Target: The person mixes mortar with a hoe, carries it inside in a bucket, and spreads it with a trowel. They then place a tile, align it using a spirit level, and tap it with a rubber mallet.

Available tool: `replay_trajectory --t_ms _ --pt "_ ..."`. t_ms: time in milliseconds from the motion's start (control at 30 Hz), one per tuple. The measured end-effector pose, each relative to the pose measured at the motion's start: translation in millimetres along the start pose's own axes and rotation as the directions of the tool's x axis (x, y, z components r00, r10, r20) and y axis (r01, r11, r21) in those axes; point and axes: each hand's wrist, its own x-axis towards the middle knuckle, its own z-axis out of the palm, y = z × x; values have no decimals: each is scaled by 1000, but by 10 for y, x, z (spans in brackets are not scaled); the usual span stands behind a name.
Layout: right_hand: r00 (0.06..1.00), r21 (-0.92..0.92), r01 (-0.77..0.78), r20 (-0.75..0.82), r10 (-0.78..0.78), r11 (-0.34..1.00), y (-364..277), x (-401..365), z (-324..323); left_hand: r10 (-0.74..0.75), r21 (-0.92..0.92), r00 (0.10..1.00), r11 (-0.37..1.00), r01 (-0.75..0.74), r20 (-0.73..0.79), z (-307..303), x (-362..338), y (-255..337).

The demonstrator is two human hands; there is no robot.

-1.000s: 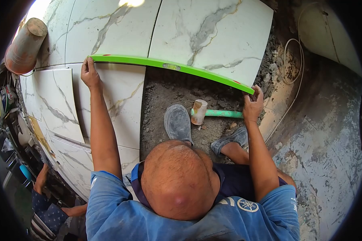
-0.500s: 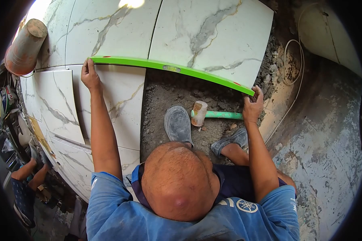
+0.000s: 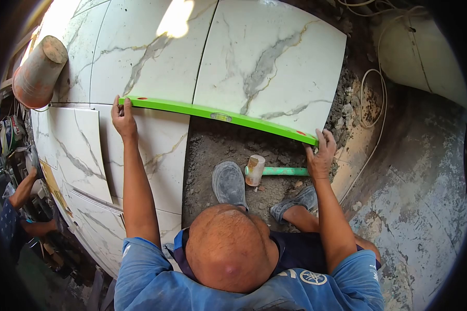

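A long green spirit level lies along the front edge of the white marbled tiles. My left hand grips its left end, the fingers wrapped over it. At its right end my right hand holds it between thumb and fingers. Below the level is a patch of bare grey mortar. On that mortar rests a mallet with a pale head and a green handle, whose far end is close to my right hand.
An upturned dusty bucket stands on tiles at the upper left. Loose tiles are stacked at the left. Another person's arms show at the far left. A cable runs down the right side, beside rubble.
The view has tilted, so the tiles, level and mallet appear lower. My left hand's fingers have come over the level's end. The other person at the far left has changed posture.
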Motion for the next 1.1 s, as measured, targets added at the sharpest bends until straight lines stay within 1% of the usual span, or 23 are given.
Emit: replay_trajectory --t_ms 33,100,167,233,267,300,333,367,433,533,633,700,733,767,833,867,900,933,967,1000,1033,1067,1100 --pt "984 4 94 152 -94 996 66 17 15 -47 160 996 986 35 73 4 2 51" --pt "989 38 68 128 -73 997 30 220 15 -64 142 994 988 52 84 103 124 131" --pt "992 -13 92 90 -91 996 100 526 -36 -90 139 986 988 70 141 280 316 229" --pt "992 13 89 88 -90 996 216 986 -34 -78 66 978 996 66 195 649 608 509" --pt "992 8 103 65 -103 995 236 1269 -58 -79 -7 973 997 83 218 844 824 576" --pt "992 -1 122 24 -122 993 306 1542 -34 -97 -12 964 995 103 246 1026 1074 593" --pt "992 1 125 2 -125 992 343 1827 -12 -59 83 967 996 40 247 1229 1317 628" --pt "993 -21 111 29 -110 994 349 2113 -17 -8 65 967 998 -9 255 1443 1525 640" --pt "988 -22 155 4 -155 988 387 2600 39 -73 161 958 987 28 278 1796 1905 739" --pt "988 -59 150 -13 -151 987 427 3142 106 -33 173 968 985 -11 250 2179 2187 918" --pt "990 -16 135 49 -134 991 495 3433 196 -32 183 981 983 -4 192 2374 2342 1026" --pt "988 51 96 115 -101 994 529 3491 265 -17 251 983 968 -30 180 2406 2419 938" --pt "987 54 94 124 -100 994 546 3506 292 -60 247 969 969 -1 240 2394 2465 895" --pt "980 91 99 165 -113 991 540 3506 303 -70 256 969 967 6 239 2411 2446 864" --pt "968 131 92 221 -120 987 520 3442 302 111 120 991 986 -119 72 2454 2358 789" --pt "988 22 117 103 -118 993 445 3383 283 154 294 982 949 -116 -110 2455 2187 888" --pt "991 -88 131 -29 -134 987 396 3347 277 272 409 953 891 -196 -135 2439 1977 930" --pt "994 -94 89 -56 -94 992 405 3301 256 523 461 852 751 -473 22 2412 1657 934" --pt "994 -93 91 -53 -96 992 377 3217 240 565 448 790 658 -605 237 2437 1238 1033" --pt "983 -82 65 -168 -78 995 322 3116 236 610 419 589 415 -807 530 2422 880 945" --pt "959 -67 42 -276 -59 997 259 2992 237 373 394 615 519 -759 695 2462 411 1114" --pt "961 -67 47 -269 -63 997 187 2851 250 312 409 585 477 -778 749 2532 96 1044" --pt "959 -14 7 -284 -11 1000 108 2690 271 246 418 552 434 -798 797 2609 -101 941"
